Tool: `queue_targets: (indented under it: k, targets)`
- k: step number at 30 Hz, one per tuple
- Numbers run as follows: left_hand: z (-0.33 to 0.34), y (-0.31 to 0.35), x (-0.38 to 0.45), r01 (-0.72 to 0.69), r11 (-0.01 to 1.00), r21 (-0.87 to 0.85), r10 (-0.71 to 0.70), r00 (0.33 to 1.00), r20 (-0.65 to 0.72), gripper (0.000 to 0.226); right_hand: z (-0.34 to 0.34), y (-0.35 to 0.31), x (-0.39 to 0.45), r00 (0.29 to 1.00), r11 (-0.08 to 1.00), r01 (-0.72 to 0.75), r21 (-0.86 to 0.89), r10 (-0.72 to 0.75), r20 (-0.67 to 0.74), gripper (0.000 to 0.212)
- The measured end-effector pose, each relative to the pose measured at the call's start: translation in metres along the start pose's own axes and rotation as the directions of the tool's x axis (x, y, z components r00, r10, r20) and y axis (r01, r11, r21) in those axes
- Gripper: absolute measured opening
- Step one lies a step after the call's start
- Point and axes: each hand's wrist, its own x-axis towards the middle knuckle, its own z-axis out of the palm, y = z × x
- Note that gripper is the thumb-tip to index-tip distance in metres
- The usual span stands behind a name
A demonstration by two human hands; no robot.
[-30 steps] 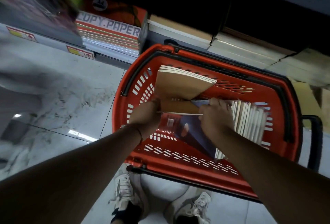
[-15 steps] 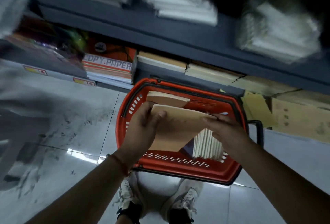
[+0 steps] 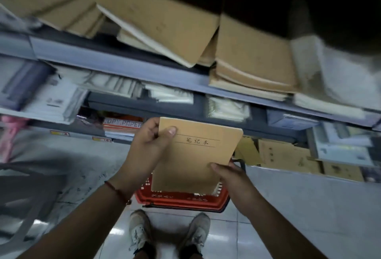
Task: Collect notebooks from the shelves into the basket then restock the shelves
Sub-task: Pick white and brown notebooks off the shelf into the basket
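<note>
Holding a kraft-cover notebook (image 3: 195, 155) above the red basket (image 3: 181, 199): left hand (image 3: 148, 151) pinches its top corner, right hand (image 3: 233, 178) grips the lower edge. I judge it light, thin, bendy; opposite-corner support suits shelving.

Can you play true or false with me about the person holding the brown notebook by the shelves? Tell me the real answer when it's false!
1. Both hands hold the brown notebook. True: the left hand grips its top corner and the right hand holds its lower edge.
2. The basket is blue. False: it is red.
3. The basket sits on the floor in front of the shoes. True.
4. The left wrist is bare. False: it wears a red string bracelet.
5. Brown notebooks are piled on the top shelf. True.
</note>
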Motion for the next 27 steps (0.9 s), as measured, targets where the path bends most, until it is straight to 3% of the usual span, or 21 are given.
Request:
queue_targets:
  k: [6, 10, 12, 16, 27]
  targets:
    - [0.032, 0.087, -0.034, -0.051, 0.998, 0.040, 0.050, 0.998, 0.034, 0.016, -0.016, -0.046, -0.074, 0.993, 0.978, 0.121, 0.172, -0.120, -0.020, 0.041]
    - [0.042, 0.112, -0.061, -0.044, 0.985, 0.168, 0.027, 0.995, 0.099, 0.040, -0.027, -0.067, -0.105, 0.987, 0.950, 0.160, 0.266, -0.150, -0.057, 0.047]
    - [0.044, 0.114, -0.073, -0.024, 0.977, 0.212, 0.002, 0.995, 0.101, 0.041, -0.035, -0.078, -0.114, 0.984, 0.929, 0.176, 0.325, -0.165, -0.062, 0.044]
    - [0.051, 0.111, -0.084, 0.004, 0.983, 0.186, -0.018, 0.997, 0.069, 0.012, -0.051, -0.099, -0.132, 0.980, 0.886, 0.193, 0.422, -0.194, -0.041, 0.029]
    - [0.076, 0.139, -0.063, 0.056, 0.998, -0.014, -0.057, 0.995, -0.088, 0.011, -0.062, -0.130, -0.139, 0.957, 0.869, 0.236, 0.434, -0.285, 0.049, 0.025]
